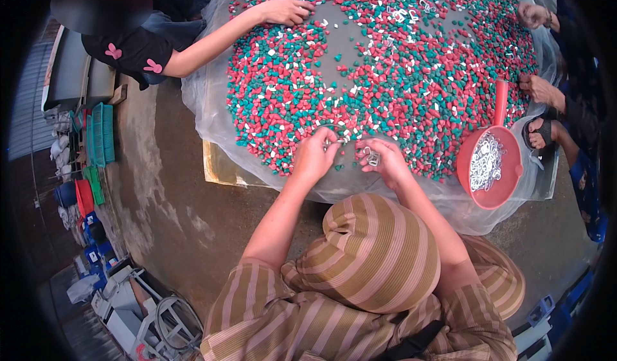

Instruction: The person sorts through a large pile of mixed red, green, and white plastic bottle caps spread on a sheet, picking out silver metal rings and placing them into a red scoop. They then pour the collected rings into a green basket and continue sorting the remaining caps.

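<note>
My left hand [314, 153] is at the near edge of a wide heap of small red and green chips [283, 97], its thumb and fingers pinched around a small silver metal piece [340, 140]. Just to its right, my right hand [388, 162] is curled around several silver metal loops [371, 156]. Both hands are close together over a thinly covered patch of the table. More silver loops [406, 16] and white pieces lie scattered among the chips. A red long-handled scoop [500, 104], holding many silver loops [486, 163], rests at the near right edge.
Clear plastic sheeting [207, 120] drapes over the table's edges. At the far left, another person's hand [287, 10] touches the heap; at the right are another person's hands [541, 91]. A green crate [101, 135] and wheeled equipment [148, 309] stand along the left side.
</note>
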Available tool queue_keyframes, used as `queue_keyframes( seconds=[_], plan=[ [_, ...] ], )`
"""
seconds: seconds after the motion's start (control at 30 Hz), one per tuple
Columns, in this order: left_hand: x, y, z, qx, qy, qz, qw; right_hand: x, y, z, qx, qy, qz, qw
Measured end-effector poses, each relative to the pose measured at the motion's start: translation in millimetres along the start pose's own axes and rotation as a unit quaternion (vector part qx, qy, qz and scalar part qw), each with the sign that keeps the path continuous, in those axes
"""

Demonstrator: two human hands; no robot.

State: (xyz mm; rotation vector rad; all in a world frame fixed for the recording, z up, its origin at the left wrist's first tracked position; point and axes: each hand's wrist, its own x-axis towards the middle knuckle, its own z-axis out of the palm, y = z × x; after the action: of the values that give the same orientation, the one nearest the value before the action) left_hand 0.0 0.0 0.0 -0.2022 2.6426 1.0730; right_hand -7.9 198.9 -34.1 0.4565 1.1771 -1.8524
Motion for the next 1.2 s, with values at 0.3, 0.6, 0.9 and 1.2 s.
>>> queue_keyframes(
  seconds=[0.3,0.6,0.9,1.2],
  plan=[
    [-1.1,67.8,10.6,-0.106,-0.011,0.290,0.951,-1.0,3.6,1.9,0.271,0.035,-0.027,0.962],
    [55.7,1.5,8.8,0.062,0.071,0.120,0.988,-10.0,-12.0,-5.4,0.167,0.047,-0.018,0.985],
    [57.4,7.8,-5.5,0.117,0.057,0.109,0.985,-12.1,-15.1,-3.7,0.101,0.075,-0.045,0.991],
    [60.3,-2.2,-6.8,0.044,0.040,0.013,0.998,-17.9,-22.4,0.2,0.110,0.068,-0.050,0.990]
  ],
)
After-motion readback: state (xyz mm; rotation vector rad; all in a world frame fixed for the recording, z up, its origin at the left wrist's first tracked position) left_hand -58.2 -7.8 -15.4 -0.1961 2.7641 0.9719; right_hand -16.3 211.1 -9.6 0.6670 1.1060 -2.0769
